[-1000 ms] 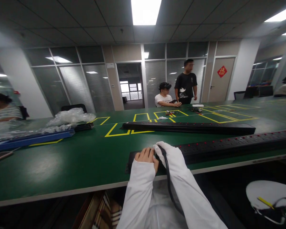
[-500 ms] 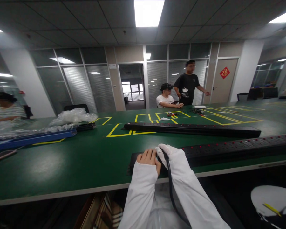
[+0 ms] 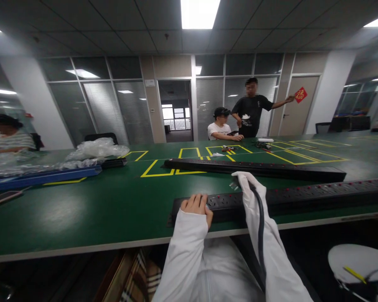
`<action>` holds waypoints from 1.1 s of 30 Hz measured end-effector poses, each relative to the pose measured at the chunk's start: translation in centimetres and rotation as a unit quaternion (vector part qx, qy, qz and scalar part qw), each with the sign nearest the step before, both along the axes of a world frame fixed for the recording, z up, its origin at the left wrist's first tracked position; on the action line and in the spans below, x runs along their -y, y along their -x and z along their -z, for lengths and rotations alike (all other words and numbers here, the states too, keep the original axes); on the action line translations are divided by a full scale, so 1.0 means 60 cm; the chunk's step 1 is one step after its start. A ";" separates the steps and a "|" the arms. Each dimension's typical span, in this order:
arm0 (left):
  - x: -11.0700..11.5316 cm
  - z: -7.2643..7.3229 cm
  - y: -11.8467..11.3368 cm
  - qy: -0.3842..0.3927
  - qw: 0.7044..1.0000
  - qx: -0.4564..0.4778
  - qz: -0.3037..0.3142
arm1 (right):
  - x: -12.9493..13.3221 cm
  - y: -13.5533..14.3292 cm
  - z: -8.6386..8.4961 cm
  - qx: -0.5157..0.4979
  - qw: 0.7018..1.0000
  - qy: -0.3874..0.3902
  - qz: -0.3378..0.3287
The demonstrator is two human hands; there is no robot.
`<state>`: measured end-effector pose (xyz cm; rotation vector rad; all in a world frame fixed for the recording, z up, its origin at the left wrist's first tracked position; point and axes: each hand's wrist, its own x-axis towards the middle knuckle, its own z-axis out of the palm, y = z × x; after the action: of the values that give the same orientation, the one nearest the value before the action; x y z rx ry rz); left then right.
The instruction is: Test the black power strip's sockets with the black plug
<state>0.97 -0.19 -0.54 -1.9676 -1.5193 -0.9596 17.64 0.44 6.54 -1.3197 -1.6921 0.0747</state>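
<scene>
A long black power strip (image 3: 222, 202) with a row of sockets and small red switches lies along the near edge of the table. My left hand (image 3: 195, 206), bare-fingered below a white sleeve, is closed over its left end. Above the strip, my right hand (image 3: 248, 186) in a white glove grips a black plug (image 3: 235, 183), its metal pins pointing left and clear of the sockets. From the plug a thick black cable (image 3: 261, 235) runs down along my right forearm. Part of the plug is hidden by the glove.
A second black power strip (image 3: 271, 170) lies behind the first on the green table (image 3: 113, 222). At left are clear plastic wrapping (image 3: 97, 149), a blue long piece (image 3: 50, 178) and a phone (image 3: 3, 199). Two people are across the table; another person sits far left.
My right hand has lifted off the strip with the plug and moved right, uncovering sockets beside my left hand. My left hand stays in place. The standing person's arm has stretched toward the door.
</scene>
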 end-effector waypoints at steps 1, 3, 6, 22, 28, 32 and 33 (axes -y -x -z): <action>0.000 0.000 0.000 0.000 1.000 0.001 0.000 | 0.003 -0.010 0.001 0.004 1.000 0.003 0.002; 0.000 0.001 0.001 -0.002 1.000 0.001 0.001 | 0.008 -0.024 0.002 0.020 1.000 0.011 0.000; -0.001 0.002 0.001 -0.006 1.000 -0.001 0.002 | 0.010 -0.028 0.002 0.050 0.998 0.025 -0.013; 0.009 -0.014 0.000 0.058 0.998 -0.006 0.004 | -0.008 0.024 -0.001 0.261 0.965 -0.003 0.032; 0.003 -0.036 -0.033 0.158 0.985 -0.056 0.035 | 0.020 0.026 0.034 0.248 0.966 -0.046 0.062; 0.003 -0.052 -0.045 0.209 0.974 -0.066 0.055 | 0.031 0.033 0.049 0.236 0.965 -0.084 0.078; 0.005 -0.054 -0.044 0.205 0.975 -0.067 0.058 | 0.034 0.035 0.052 0.232 0.964 -0.096 0.083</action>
<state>3.62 -0.50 2.69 -2.3757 -1.6388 -0.5701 15.54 -1.58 3.41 -1.3954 -1.9060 -0.5220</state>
